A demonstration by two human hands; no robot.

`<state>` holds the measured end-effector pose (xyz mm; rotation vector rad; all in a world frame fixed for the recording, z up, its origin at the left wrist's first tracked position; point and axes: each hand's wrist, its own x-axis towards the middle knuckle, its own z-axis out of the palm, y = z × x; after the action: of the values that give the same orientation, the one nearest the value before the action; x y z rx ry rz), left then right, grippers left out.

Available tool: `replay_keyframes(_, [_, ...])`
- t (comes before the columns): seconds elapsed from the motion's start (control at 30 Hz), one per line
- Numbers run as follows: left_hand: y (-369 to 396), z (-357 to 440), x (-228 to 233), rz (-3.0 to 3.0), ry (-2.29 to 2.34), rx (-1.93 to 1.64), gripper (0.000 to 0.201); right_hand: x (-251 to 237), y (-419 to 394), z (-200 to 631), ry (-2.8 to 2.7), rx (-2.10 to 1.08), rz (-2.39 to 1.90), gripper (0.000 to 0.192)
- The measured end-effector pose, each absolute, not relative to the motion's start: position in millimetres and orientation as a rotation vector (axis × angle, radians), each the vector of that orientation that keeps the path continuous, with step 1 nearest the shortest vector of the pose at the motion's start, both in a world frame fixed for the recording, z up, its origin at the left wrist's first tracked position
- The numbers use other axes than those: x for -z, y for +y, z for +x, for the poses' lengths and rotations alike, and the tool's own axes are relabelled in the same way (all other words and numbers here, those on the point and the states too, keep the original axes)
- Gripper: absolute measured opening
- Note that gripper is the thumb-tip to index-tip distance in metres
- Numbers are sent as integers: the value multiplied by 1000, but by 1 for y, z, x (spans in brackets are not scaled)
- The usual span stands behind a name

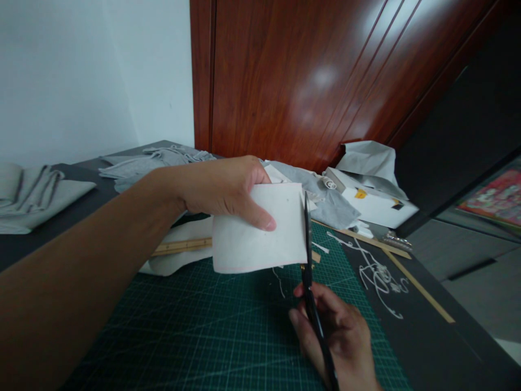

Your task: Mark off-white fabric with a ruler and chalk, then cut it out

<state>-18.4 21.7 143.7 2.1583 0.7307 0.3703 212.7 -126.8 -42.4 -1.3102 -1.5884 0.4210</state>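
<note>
My left hand point(240, 190) grips a white piece of fabric point(260, 247), thumb on its near face and fingers behind it. Faint reddish lines run along the fabric's top and bottom edges. In my right hand point(337, 331) is a pair of black scissors point(310, 288), blades pointing up along the fabric's right edge. The blades look nearly closed on that edge; whether they are cutting cannot be made out. Both hands are held above a green cutting mat point(195, 320).
Behind the left forearm lie a wooden ruler point(183, 246) and pale cloth. Grey fabric point(158, 163) is heaped at the back, folded fabric point(36, 195) at far left. On the right are white cords point(380, 277), wooden strips point(423, 288) and a white box point(374, 201).
</note>
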Motion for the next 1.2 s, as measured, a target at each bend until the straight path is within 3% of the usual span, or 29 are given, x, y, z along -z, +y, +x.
replay_keyframes(0.67, [21,-18,-142,2210,646,-271,10,32,-129,204,-1388,-738,-1150,33])
replay_keyframes(1.2, [19,-2,-132,2239,625,-154,16,30,-130,208,-1415,-751,-1123,22])
